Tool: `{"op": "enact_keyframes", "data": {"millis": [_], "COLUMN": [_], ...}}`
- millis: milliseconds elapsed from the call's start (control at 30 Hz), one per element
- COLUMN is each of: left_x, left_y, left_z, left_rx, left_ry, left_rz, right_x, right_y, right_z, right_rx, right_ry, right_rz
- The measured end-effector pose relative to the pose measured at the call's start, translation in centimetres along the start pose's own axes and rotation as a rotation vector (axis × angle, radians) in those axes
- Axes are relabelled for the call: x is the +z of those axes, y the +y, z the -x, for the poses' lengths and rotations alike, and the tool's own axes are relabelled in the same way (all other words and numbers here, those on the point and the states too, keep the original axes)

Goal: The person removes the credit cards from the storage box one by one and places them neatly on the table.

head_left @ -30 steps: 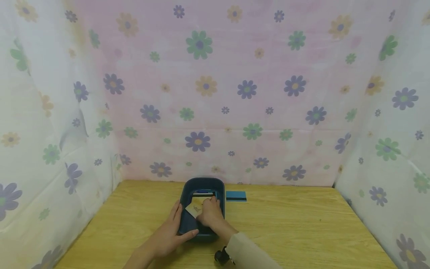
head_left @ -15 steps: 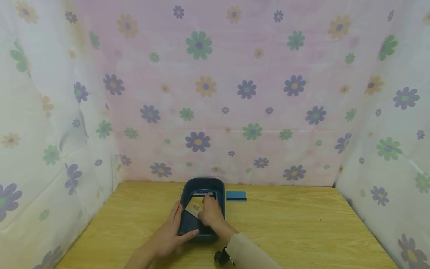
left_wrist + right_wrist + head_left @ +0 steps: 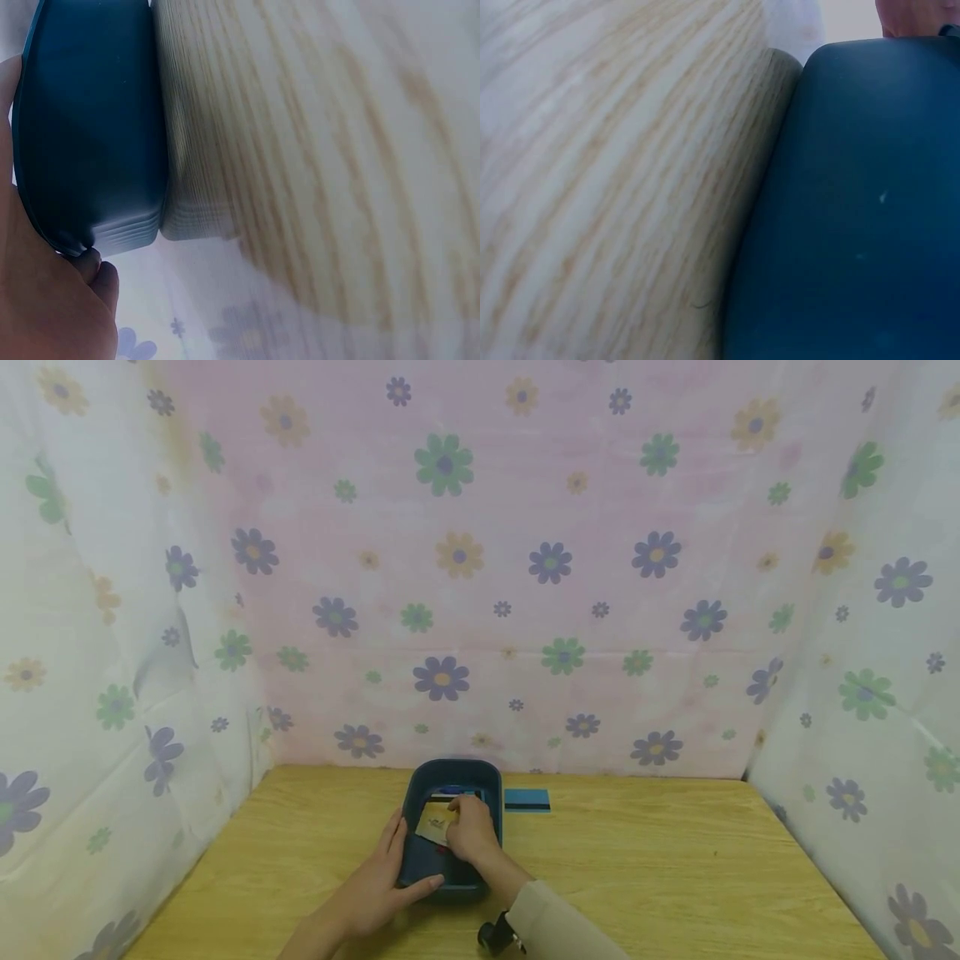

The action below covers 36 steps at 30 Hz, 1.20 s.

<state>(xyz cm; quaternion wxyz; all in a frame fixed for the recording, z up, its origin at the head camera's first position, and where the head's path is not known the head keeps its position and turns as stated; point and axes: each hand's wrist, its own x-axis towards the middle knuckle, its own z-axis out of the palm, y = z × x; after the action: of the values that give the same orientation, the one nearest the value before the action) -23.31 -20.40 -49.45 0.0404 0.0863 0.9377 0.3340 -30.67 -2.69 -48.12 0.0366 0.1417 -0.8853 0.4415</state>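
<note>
Pink-and-white flowered cloth (image 3: pixel 480 635) hangs behind and on both sides of the wood-grain worktop (image 3: pixel 660 868). Near its middle sits a dark blue bin (image 3: pixel 454 772). Of the two hands, the left hand (image 3: pixel 375 878) grips the bin's near left corner, thumb at the near rim, fingers along the outer side. The right hand (image 3: pixel 472 837), reaching inside, pinches the right edge of a cream packet (image 3: pixel 435 823), which lies within the bin. Blue with a dark stripe, a card (image 3: pixel 527 801) rests just beside the bin's right wall. Tiny and red, something unclear (image 3: pixel 441 850) shows below the packet.
</note>
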Motion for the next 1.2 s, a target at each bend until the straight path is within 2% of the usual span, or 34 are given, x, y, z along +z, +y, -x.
{"op": "enact_keyframes", "data": {"millis": [300, 500, 733, 967, 1200], "left_x": [-0.13, -0.29, -0.10, 0.09, -0.04], "left_y": [0.20, 0.38, 0.32, -0.01, 0.08], "left_z": [0.07, 0.30, 0.43, 0.20, 0.17], "left_rx": [0.002, 0.021, 0.023, 0.020, 0.016], "left_ry": [0.002, 0.007, 0.003, -0.007, -0.009], "left_rz": [0.009, 0.010, 0.005, 0.025, 0.014], "right_x": [-0.21, -0.05, 0.04, -0.12, -0.23], "right_y": [-0.01, 0.07, 0.35, 0.54, 0.34], "right_z": [0.03, 0.02, 0.07, 0.13, 0.08], "right_rx": [-0.019, -0.047, -0.026, -0.082, -0.037], "right_ry": [-0.003, -0.002, -0.019, -0.020, -0.003], "right_rz": [-0.082, -0.088, -0.084, -0.096, -0.163]}}
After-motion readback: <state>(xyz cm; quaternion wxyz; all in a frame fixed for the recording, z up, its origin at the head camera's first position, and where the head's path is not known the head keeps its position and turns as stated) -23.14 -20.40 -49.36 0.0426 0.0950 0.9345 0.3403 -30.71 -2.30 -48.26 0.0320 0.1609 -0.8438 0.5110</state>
